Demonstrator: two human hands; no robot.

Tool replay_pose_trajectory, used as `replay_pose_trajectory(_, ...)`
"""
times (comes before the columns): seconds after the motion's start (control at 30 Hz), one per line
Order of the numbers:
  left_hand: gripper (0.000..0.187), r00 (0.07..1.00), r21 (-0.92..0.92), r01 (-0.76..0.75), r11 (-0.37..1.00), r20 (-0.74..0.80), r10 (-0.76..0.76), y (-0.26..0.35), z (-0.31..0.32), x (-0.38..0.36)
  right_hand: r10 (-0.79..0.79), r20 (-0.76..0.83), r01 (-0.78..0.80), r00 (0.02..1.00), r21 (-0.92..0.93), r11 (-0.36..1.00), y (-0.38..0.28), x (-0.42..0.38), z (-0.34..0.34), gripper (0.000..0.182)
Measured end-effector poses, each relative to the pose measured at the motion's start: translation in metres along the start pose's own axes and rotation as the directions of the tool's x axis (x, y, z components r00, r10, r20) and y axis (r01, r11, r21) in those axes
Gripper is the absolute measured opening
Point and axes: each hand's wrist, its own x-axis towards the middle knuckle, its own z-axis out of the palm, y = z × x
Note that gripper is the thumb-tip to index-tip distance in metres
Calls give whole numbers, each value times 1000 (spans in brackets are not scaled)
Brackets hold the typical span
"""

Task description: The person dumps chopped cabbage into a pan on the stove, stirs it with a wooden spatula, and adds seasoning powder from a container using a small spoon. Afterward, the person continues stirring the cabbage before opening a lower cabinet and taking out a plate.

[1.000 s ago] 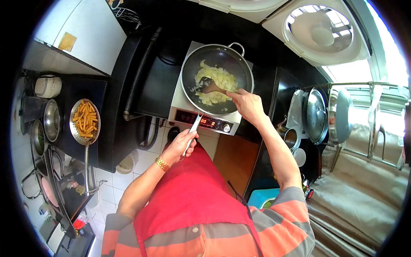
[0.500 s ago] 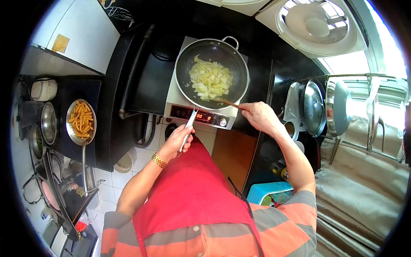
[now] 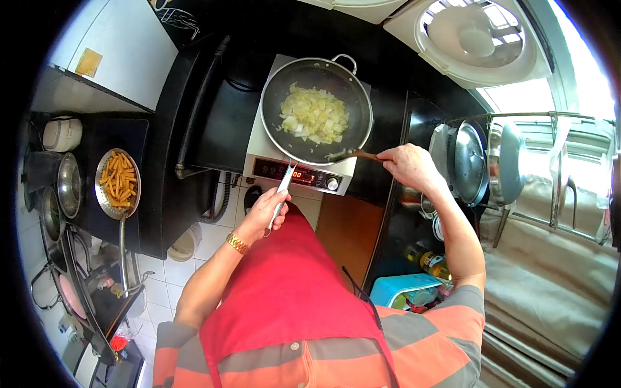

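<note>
A dark wok [image 3: 352,110] sits on an electric cooktop [image 3: 262,145] whose red display is lit. Chopped pale green-yellow vegetables [image 3: 315,115] lie in the middle of the wok. My left hand [image 3: 263,212] is wrapped round the wok's metal handle [image 3: 280,191], below its near rim. At the right of the wok, my right hand [image 3: 411,167] grips a wooden spatula [image 3: 363,154], whose tip rests inside the near right rim with a few bits on it.
On the left counter a metal strainer [image 3: 100,191] holds orange-brown strips. Lids and pans [image 3: 470,161] hang on a rack at the right. A blue basket [image 3: 388,289] with items, a bottle [image 3: 435,264] and a fan [image 3: 475,39] are also on the right.
My right hand has moved slightly right with the spatula, whose tip has come away from the vegetables toward the wok's near right rim. The vegetables have shifted a little.
</note>
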Motion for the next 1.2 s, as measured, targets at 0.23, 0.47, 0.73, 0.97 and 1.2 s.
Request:
replay_pose_trajectory(0.23, 28, 1000, 3, 14, 1000, -17, -14, 3, 2, 0, -16, -151, 26, 988, 61, 998, -7, 61, 56, 31)
replay_pose_trajectory(0.47, 29, 1000, 12, -12, 1000, -7, 12, 0, 0, 0, 16, -172, -55, 985, -227, 972, 29, 40, 15, 29)
replay_pose_trajectory(0.73, 29, 1000, 13, 11, 1000, -6, -11, 2, 0, -1, -118, -289, 66, 950, -182, 981, 19, 72, 24, 34)
replay_pose_trajectory(0.97, 29, 1000, 11, 19, 1000, -10, -19, 2, 0, 0, 193, -302, -29, 934, 475, 879, 56, 85, 51, 37)
replay_pose_trajectory(1.2, 30, 1000, -3, 26, 1000, 9, -26, 0, -2, 2, 189, -363, 49, 912, 554, 831, 10, 105, 123, 41)
